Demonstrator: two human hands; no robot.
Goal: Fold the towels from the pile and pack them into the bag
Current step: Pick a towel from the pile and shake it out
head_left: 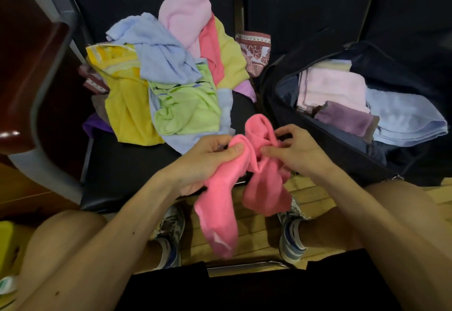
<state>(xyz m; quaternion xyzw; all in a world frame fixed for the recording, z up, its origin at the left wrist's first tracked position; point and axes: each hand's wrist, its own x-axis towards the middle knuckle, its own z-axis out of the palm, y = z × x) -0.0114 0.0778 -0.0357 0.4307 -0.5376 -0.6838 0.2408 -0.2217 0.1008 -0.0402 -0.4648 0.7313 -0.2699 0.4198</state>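
Observation:
A crumpled pink towel (pixel 220 203) hangs between my hands over the front edge of a black seat. My left hand (pixel 205 161) grips its left bunch, thumb on top. My right hand (pixel 291 149) pinches the cloth near the twisted middle. Behind lies the pile of towels (pixel 171 78): yellow, light green, light blue, pale pink and others. To the right stands an open dark bag (pixel 281 85) with folded pale pink, purple and light blue towels inside.
The pile lies on a black chair seat (pixel 127 163). A dark red wooden desk edge (pixel 29 78) stands at the left. My knees and sneakers (pixel 291 237) show below, over a wooden floor. A patterned maroon cloth (pixel 254 51) lies behind the pile.

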